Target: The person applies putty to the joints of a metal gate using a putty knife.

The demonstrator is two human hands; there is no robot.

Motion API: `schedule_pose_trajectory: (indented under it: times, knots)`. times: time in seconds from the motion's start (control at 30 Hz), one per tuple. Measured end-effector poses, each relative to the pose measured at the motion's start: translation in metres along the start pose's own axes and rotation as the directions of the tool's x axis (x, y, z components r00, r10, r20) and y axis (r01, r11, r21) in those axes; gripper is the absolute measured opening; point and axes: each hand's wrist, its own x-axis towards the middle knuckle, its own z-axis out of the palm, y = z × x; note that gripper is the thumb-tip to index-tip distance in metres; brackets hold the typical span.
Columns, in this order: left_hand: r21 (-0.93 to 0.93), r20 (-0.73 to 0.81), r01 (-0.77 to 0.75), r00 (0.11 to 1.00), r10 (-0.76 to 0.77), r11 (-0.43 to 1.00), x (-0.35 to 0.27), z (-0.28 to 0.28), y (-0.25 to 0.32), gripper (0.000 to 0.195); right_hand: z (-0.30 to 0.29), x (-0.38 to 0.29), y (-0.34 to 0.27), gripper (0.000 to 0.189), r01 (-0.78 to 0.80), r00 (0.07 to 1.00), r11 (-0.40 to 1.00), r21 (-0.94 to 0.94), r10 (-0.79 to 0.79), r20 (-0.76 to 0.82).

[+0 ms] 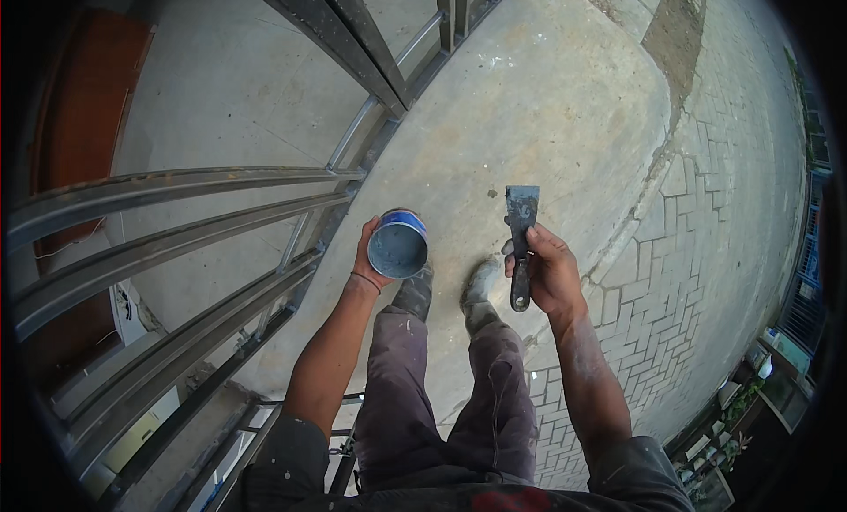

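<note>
My left hand (372, 254) is wrapped around the side of a round blue tin can (422, 224), its open mouth tilted towards me. Grey paste or paint residue (397, 250) coats the inside of the can. To the right, my right hand (552, 264) grips a putty knife (522, 211) by its dark handle, with the blade pointing away from me. Dried grey material is smeared over the blade. A gap of bare concrete shows between the can and the knife. Below them are my boots, dusty and stained.
A metal-framed gate (178, 184) with bars runs along my left side. I stand on a concrete slab (542, 115); block paving (635, 326) lies to the right past a cracked edge. Potted plants (731, 406) line the far right. A reddish-brown panel (92, 108) is behind the gate.
</note>
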Motion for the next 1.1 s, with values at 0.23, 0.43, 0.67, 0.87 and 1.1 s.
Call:
schedule_pose_trajectory:
  times: [0.23,0.43,0.67,0.87,1.1]
  knots:
    - [0.448,-0.181,0.284,0.957,-0.225,0.848,0.192,-0.06,0.096,0.067,-0.088,0.212,0.096,0.028,-0.066,0.998,0.996,0.054,0.067,-0.011]
    - [0.546,-0.393,0.416,0.894,-0.216,0.727,0.291,-0.136,0.109,0.054,-0.11,0.36,0.149,0.029,-0.122,0.991,0.992,0.024,0.12,0.058]
    - [0.588,-0.42,0.366,0.9,-0.114,0.721,0.341,-0.171,0.112,0.059,-0.106,0.479,0.157,0.028,-0.091,0.977,0.995,-0.05,0.099,0.19]
    - [0.547,-0.573,0.276,0.812,0.113,0.79,0.336,-0.159,0.111,0.053,-0.097,0.488,0.153,0.027,-0.143,0.981,0.988,-0.054,0.149,0.127]
    - [0.787,-0.506,0.159,0.719,0.476,0.596,0.289,-0.14,0.118,0.043,-0.095,0.491,0.138,0.032,-0.077,0.991,0.997,-0.012,0.078,0.109]
